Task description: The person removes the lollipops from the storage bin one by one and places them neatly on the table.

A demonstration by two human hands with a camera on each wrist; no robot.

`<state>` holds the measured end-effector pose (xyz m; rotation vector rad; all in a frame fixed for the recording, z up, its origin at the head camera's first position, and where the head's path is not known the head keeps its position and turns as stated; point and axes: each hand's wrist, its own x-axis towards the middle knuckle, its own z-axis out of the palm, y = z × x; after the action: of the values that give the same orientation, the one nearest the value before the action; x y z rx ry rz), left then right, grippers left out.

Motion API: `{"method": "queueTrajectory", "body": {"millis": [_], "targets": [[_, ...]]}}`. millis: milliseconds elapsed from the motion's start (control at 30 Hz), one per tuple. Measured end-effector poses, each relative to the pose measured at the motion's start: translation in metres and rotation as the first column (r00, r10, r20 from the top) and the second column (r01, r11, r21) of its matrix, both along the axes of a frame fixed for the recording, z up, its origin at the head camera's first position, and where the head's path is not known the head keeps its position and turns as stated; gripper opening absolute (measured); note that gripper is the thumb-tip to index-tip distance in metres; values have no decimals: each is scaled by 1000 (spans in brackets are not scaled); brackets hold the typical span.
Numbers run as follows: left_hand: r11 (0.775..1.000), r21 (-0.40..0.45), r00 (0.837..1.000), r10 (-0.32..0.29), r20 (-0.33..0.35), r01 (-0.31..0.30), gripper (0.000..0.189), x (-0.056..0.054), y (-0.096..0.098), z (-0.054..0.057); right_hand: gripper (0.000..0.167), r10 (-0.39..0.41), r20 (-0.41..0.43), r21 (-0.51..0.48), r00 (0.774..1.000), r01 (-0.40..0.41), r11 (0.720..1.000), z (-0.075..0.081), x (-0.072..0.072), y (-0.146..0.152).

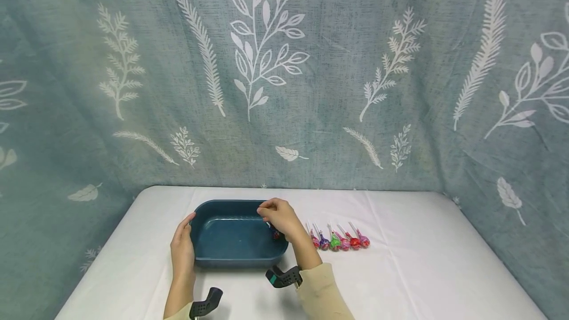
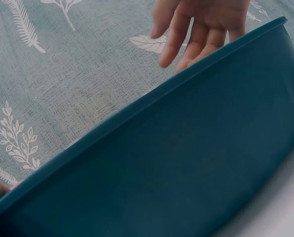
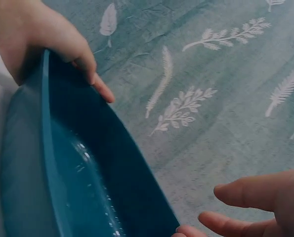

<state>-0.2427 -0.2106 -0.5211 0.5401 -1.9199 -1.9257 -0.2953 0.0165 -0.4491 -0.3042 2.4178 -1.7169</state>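
A dark teal tub stands on the white table. My left hand holds its left end, fingers bent around the wall near the rim, as the right wrist view also shows. Above the tub's right end is my right hand. Its thumb and fingers are spread apart in both wrist views, with nothing between them. Under that hand, inside the tub's right end, lies a lollipop in a dark blue and red wrapper, partly hidden by the hand.
Right of the tub, several wrapped lollipops lie in a row, among them a green one and a red one, sticks pointing away from me. A leaf-patterned grey-green cloth hangs behind the white table.
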Motion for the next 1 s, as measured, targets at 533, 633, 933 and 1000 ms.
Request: {"method": "queueTrajectory", "body": {"millis": [533, 633, 933, 1000], "targets": [[1000, -14, 1000, -4, 3, 4, 45, 1, 0, 1, 23, 48, 125, -9, 991, -47, 999, -21, 3, -13], [1000, -19, 1000, -4, 0, 4, 45, 2, 0, 0, 24, 54, 129, 2, 990, -55, 998, -28, 6, -16], [1000, -2, 1000, 8, -22, -8, 43, 2, 2, -1, 31, 47, 95, 104, 994, -56, 993, -38, 11, -24], [1000, -6, 1000, 10, -24, -10, 43, 2, 2, -1, 34, 45, 89, 115, 995, -55, 992, -38, 12, -26]]}}
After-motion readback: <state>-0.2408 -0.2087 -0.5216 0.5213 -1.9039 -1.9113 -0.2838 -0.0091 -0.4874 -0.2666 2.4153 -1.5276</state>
